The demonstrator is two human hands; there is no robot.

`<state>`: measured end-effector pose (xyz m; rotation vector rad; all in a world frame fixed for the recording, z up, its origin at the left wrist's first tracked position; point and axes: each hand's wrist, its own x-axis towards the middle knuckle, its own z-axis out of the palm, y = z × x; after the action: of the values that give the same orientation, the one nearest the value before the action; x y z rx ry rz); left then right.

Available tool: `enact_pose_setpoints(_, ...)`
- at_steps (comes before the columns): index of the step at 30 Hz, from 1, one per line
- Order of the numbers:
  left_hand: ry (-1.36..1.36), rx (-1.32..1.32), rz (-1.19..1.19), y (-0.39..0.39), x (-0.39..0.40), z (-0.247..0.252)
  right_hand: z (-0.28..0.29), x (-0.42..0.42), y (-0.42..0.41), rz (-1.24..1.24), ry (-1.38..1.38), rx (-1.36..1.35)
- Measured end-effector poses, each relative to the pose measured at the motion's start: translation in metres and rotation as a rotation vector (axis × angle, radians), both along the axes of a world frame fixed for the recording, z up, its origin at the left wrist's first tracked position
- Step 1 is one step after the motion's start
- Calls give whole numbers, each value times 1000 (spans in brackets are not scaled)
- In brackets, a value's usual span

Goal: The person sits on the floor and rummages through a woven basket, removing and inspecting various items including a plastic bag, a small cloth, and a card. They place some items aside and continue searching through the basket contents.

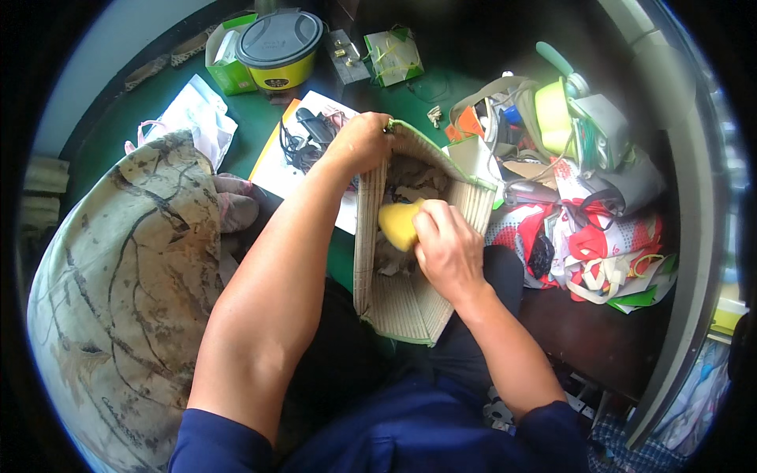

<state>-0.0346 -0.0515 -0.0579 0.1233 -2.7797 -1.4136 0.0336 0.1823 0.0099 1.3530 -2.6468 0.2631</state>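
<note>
A woven box with slatted-looking walls and green edging [408,319] stands open before me, between my legs. My left hand [362,142] grips its far left rim. Inside the opening, my right hand [447,245] holds a yellow cloth or sponge [401,226]; which of the two I cannot tell. Crumpled brownish scraps [417,180] lie at the bottom of the box, partly hidden by the yellow thing and my right hand.
Black cables [301,148] lie on a white and orange box beyond my left forearm. Farther off are a yellow tub with a grey lid [281,41] and a green-white carton [393,56]. Bags and mixed items [615,230] pile up at right. Patterned fabric [136,254] covers something at left.
</note>
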Motion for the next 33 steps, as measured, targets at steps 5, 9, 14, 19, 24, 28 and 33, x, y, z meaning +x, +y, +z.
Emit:
enact_pose_setpoints(5,-96,-6,51,12,0,16,24,1,28,128,166,-300)
enact_pose_setpoints(9,-45,63,91,3,3,3,41,1,31,144,161,-430)
enact_pose_setpoints(14,-9,66,64,-2,4,-5,57,14,30,-124,-535,-878)
enact_pose_setpoints(19,-15,89,32,0,5,5,82,6,28,-196,-1093,-1230)
enact_pose_setpoints(24,35,83,50,-5,2,-10,100,-1,26,-152,-1110,-1189)
enact_pose_setpoints(28,18,67,52,4,1,-3,132,3,29,-188,-813,-973)
enact_pose_setpoints(33,-27,106,64,0,4,10,222,19,43,56,103,-544)
